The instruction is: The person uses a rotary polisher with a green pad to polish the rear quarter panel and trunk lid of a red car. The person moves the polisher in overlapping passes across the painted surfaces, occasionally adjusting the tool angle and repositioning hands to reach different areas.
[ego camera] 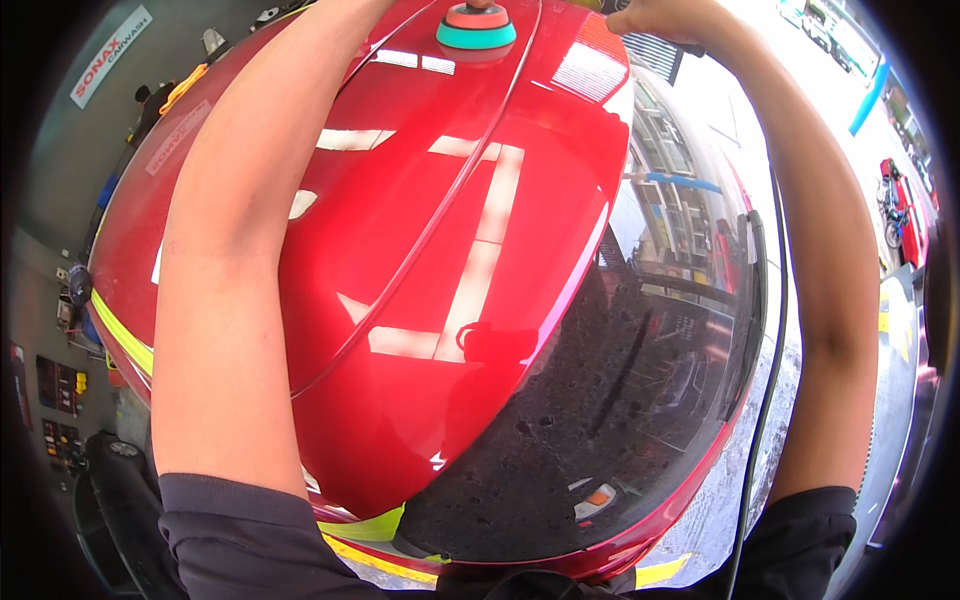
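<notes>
Before me spreads the glossy red roof of a car (390, 240), crossed by two raised seams. Near the top edge of the view, a polishing machine's round head with a teal foam pad (476, 36) rests on the red paint; the rest of the tool is cut off. My left forearm reaches up across the roof, and its hand is out of view. Part of my right hand (660, 19) shows at the top, beyond the far roof edge, near a dark object; its grip is unclear. Beside the roof, the dark, dusty car window glass (600, 405) carries a sticker.
A black cord (771, 337) hangs beside my right arm. Yellow-green masking tape (367, 525) lines the car's near edge, with more tape (120, 337) at left. An orange cloth (182, 88) lies on the far left edge near a person (152, 105). A motorcycle (892, 217) stands outside.
</notes>
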